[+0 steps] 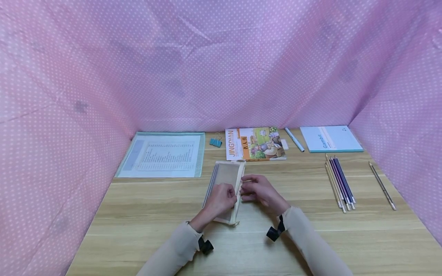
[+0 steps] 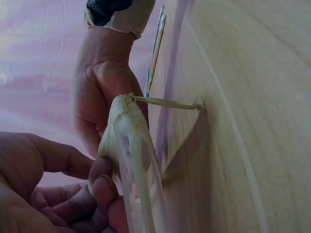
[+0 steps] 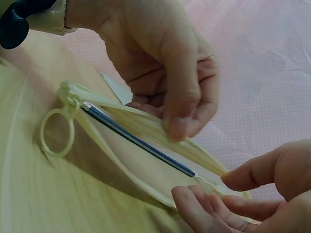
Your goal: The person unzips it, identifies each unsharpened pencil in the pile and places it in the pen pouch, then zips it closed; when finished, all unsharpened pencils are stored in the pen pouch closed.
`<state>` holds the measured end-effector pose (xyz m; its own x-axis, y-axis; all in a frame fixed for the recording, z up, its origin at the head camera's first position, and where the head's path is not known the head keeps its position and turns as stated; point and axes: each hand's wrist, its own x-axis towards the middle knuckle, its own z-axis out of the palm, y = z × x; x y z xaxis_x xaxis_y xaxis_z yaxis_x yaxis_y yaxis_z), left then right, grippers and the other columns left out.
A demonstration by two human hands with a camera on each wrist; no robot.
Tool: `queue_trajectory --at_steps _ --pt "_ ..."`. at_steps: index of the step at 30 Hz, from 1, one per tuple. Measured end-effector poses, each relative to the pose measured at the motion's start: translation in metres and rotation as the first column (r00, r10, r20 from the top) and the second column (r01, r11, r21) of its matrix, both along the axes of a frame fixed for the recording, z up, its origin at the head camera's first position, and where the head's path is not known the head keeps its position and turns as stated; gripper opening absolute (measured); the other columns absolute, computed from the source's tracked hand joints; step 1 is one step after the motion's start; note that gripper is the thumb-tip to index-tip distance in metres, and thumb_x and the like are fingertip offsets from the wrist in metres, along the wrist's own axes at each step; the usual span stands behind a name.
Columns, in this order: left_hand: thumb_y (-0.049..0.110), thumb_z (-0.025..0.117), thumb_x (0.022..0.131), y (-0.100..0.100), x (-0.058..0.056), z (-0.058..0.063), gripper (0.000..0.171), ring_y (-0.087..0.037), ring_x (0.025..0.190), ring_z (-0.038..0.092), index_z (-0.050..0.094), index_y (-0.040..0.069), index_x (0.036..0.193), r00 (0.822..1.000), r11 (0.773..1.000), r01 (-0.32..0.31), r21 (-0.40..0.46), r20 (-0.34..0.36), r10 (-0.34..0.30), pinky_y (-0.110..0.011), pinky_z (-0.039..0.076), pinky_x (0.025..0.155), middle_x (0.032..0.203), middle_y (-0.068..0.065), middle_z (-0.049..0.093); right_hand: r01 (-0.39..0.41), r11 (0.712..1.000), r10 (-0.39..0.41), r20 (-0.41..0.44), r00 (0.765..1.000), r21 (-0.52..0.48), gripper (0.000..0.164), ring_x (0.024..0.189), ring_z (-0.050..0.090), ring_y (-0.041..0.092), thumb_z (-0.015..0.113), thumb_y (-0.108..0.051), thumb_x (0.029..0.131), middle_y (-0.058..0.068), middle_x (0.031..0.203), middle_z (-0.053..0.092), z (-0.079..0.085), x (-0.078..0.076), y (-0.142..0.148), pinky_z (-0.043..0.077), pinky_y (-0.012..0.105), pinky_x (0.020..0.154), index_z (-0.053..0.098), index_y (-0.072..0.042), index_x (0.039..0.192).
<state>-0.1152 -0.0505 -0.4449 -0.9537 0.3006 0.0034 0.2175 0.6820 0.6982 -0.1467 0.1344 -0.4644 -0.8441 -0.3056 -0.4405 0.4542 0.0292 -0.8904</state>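
A cream-edged mesh pouch (image 1: 228, 172) lies on the table in front of me, with its long opening toward the right. Through the mouth in the right wrist view, a blue-and-white striped pencil (image 3: 141, 141) shows inside. At one end hangs a pull ring (image 3: 72, 133). My left hand (image 1: 221, 197) lies over the pouch, its thumb and curled fingers pinching the cream edge near the middle. At the opening's right side, my right hand (image 1: 259, 191) has its fingers loosely spread, fingertips right at the edge.
Behind the pouch lies an illustrated book (image 1: 259, 145), with a teal binder clip (image 1: 215, 142) to its left. A clear file with a printed sheet (image 1: 165, 155) is at left. Rightward are a pale-blue pen (image 1: 294, 139), a notebook (image 1: 333, 140), several pencils (image 1: 340, 184) and a lone pencil (image 1: 382, 186).
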Motion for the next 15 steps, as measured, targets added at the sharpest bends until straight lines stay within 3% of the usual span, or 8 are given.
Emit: queue_trajectory --at_steps 7,15 --pt "0.001 0.066 0.078 0.000 0.000 0.000 0.012 -0.007 0.051 0.047 0.065 0.005 0.067 1.000 1.000 0.006 0.023 0.022 -0.006 -0.018 0.036 0.046 0.057 -0.002 0.060 0.002 0.997 0.002 -0.046 0.999 0.080 0.046 0.094 0.069 0.021 0.058 -0.013 0.098 0.018 0.117 0.065 0.008 0.003 0.023 0.061 0.037 0.083 0.048 -0.001 0.141" --pt "0.000 0.064 0.079 0.001 0.001 0.000 0.014 -0.006 0.050 0.047 0.064 0.004 0.066 1.000 0.999 0.000 0.039 0.026 -0.001 -0.018 0.036 0.045 0.056 -0.001 0.058 0.010 0.995 0.002 -0.111 0.994 0.102 0.054 0.097 0.068 0.016 0.056 -0.015 0.099 0.016 0.120 0.062 0.025 0.003 0.057 0.059 0.041 0.092 0.038 0.005 0.146"
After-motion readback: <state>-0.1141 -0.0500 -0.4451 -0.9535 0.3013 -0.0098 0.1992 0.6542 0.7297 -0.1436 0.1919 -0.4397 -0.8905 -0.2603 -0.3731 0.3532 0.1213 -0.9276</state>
